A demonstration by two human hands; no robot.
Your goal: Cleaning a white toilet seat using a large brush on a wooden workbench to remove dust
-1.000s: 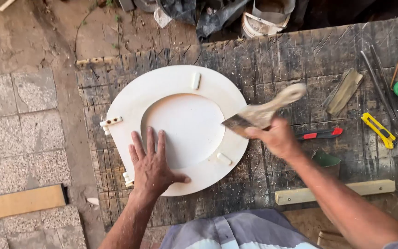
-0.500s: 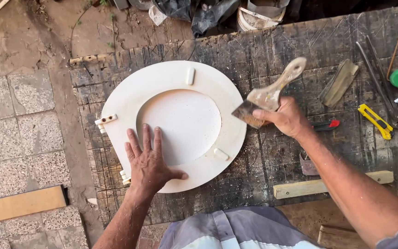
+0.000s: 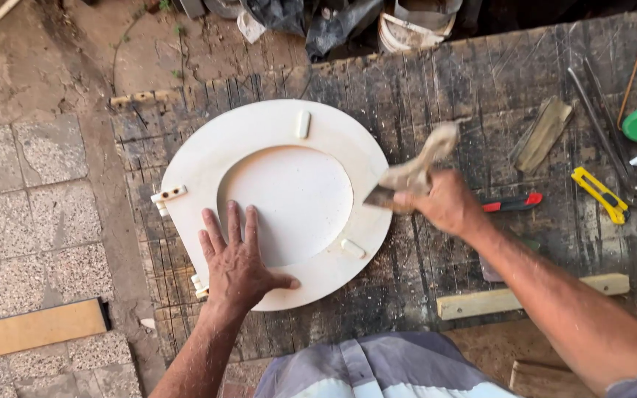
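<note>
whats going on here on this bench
A person leans over a worn wooden workbench with a cream toilet seat and lid lying flat on it. The left hand presses flat on the seat's near edge. The right hand holds a paintbrush at the seat's right edge, blurred. A yellow utility knife lies to the right.

The bench (image 3: 436,96) is bare along its far edge, beyond the white toilet seat (image 3: 208,155) filling the left end. The right end is crowded: yellow utility knife (image 3: 600,194), red-handled tool (image 3: 512,203), metal rods (image 3: 599,118). A wood strip (image 3: 473,302) lies along the near edge.
</note>
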